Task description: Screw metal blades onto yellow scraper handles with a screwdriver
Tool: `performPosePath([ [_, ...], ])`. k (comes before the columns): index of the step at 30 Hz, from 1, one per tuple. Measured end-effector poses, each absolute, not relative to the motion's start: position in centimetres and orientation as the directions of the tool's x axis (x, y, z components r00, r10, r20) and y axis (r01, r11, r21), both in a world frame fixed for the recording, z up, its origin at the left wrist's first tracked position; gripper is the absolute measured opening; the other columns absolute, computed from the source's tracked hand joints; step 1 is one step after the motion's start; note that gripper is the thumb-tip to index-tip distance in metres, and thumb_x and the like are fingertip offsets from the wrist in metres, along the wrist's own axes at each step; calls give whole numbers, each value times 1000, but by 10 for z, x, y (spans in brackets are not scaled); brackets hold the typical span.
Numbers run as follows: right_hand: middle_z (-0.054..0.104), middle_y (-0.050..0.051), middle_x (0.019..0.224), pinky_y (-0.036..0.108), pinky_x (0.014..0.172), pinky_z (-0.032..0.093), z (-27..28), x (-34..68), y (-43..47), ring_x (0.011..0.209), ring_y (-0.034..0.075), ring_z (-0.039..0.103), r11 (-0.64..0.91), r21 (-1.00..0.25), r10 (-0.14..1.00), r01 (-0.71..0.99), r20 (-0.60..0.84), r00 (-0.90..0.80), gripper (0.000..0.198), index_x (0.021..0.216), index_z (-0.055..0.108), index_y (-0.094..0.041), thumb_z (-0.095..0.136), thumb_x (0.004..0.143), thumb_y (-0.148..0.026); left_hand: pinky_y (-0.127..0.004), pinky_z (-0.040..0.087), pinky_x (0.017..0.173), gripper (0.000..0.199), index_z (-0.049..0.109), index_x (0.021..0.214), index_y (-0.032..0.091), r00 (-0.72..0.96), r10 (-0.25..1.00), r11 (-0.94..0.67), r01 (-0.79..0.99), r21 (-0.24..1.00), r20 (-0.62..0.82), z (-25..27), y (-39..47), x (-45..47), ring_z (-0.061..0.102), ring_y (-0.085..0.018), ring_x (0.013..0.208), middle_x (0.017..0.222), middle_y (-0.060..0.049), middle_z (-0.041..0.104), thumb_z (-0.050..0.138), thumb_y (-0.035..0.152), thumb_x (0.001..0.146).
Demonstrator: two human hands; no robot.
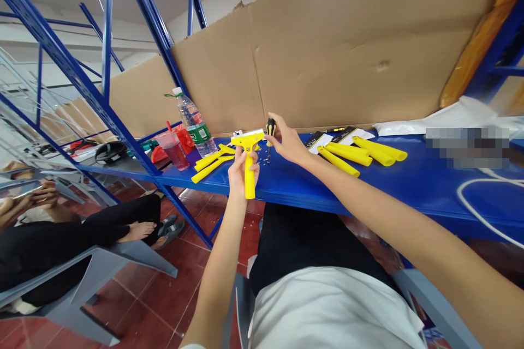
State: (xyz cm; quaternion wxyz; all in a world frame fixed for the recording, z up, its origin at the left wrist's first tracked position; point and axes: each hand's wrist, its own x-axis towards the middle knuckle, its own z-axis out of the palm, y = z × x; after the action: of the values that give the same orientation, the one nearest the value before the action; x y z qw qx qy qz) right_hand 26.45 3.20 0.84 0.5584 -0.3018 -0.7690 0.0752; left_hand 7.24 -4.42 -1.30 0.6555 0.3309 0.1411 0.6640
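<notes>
Yellow T-shaped plastic tool (249, 174) is grasped by the left hand (237, 170) over the near side of the blue table (303, 188). The right hand (287, 140) pinches a black-and-yellow screwdriver (271, 125); steadying both should help.

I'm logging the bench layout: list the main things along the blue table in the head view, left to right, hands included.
Cup → bottle → left hand with yellow tool → right hand with screwdriver → yellow handles → white bag.
</notes>
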Motion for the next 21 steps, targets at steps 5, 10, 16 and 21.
performPosePath([
  [5,79,8,103,62,95,65,6,263,33,88,34,79,806,-467,553,364,814,-179,71,168,39,-26,65,104,-42,-11,47,56,48,67,139,40,95,957,-95,-788,609,272,-14,-43,72,73,-8,91,145,-6,70,59,10,104],
  [10,79,10,106,63,97,64,5,263,32,91,35,79,806,-453,548,381,813,-195,70,168,40,-25,65,105,-43,-12,48,56,52,66,140,41,74,962,-106,-785,610,263,-14,-44,72,75,-10,94,150,-5,68,67,10,99],
  [16,78,8,106,62,97,64,5,263,35,91,34,79,812,-457,544,364,817,-190,68,167,40,-28,66,105,-42,-12,48,56,54,67,141,43,67,963,-111,-783,612,259,-14,-44,72,75,-10,95,150,-4,67,68,10,97],
  [21,75,6,95,62,92,65,7,265,37,82,33,76,799,-464,551,381,820,-155,69,167,38,-29,65,105,-46,-12,49,57,46,69,138,40,71,961,-117,-767,630,266,-13,-46,72,74,-10,96,145,-6,68,56,10,105],
])
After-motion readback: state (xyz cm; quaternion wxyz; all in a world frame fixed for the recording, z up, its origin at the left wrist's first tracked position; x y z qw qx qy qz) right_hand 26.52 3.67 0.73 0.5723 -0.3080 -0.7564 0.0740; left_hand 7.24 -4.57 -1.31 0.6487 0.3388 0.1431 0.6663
